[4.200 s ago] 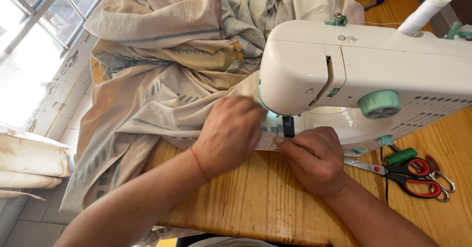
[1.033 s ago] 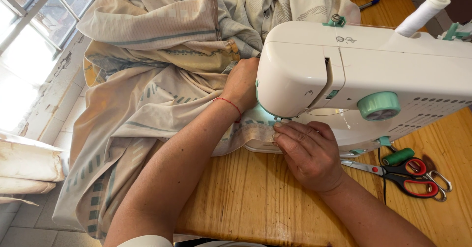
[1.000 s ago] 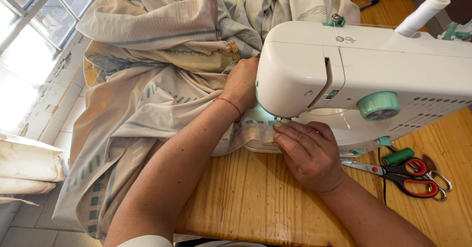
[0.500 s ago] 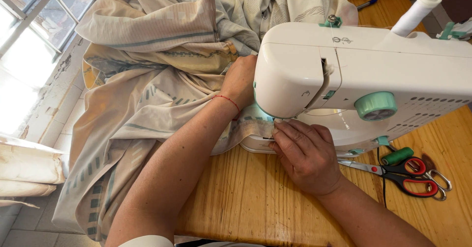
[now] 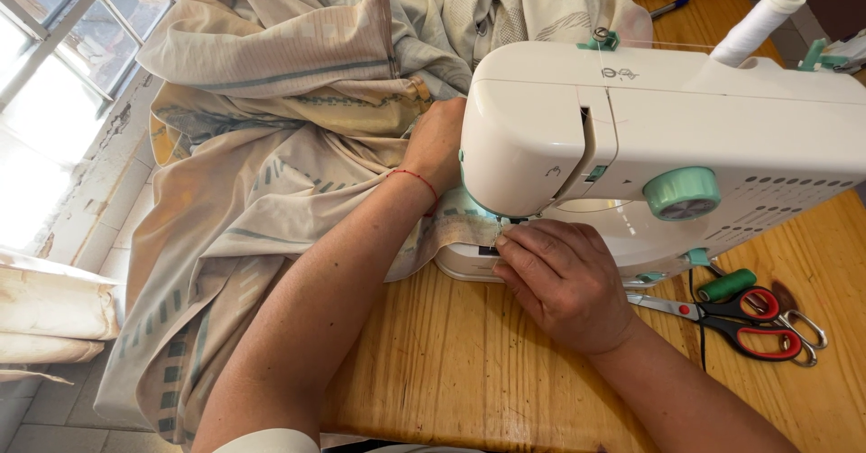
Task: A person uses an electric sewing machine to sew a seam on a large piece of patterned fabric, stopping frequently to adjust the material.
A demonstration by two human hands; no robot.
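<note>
One white plastic sewing machine (image 5: 667,137), one big crumpled beige patterned cotton sheet (image 5: 271,146) under its needle. Left hand (image 5: 437,146) rests open behind; right hand (image 5: 564,281) presses flat. Two scissors (image 5: 740,313) on wood.

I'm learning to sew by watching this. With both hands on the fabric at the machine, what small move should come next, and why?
Probably ease the beige fabric a little further back under the needle. The left hand rests on it behind the sewing machine, while the right hand pins the narrow edge flat just in front of the foot. Most of the cloth is bunched to the left, so it likely needs guiding.
</note>
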